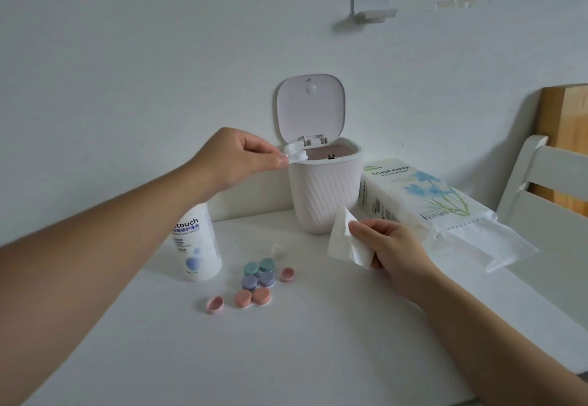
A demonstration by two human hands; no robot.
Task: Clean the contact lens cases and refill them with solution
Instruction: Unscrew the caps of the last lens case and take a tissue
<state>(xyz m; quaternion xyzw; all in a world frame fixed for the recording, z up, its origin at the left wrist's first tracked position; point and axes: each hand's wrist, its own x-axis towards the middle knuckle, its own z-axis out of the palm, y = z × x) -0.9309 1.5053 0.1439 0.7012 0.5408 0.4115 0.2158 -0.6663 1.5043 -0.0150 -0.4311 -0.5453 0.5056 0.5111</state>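
My left hand (pixel 241 159) pinches a white uncapped lens case (pixel 294 152) over the rim of the small bin (pixel 324 189), whose lid stands open. My right hand (pixel 386 243) holds a crumpled white tissue (pixel 345 240) above the table, in front of the bin. On the table lie a green case (pixel 259 267), a purple case (pixel 258 281) and a pink case (pixel 253 297), all capped. Two loose pink caps (pixel 215 304) (pixel 287 274) lie beside them. The solution bottle (pixel 197 246) stands at the left, partly hidden by my left forearm.
A pack of tissue paper (pixel 413 195) lies right of the bin with a sheet pulled out. A small white piece (pixel 277 250) lies behind the cases. A white chair (pixel 547 183) stands at the right edge of the white table (pixel 286 358).
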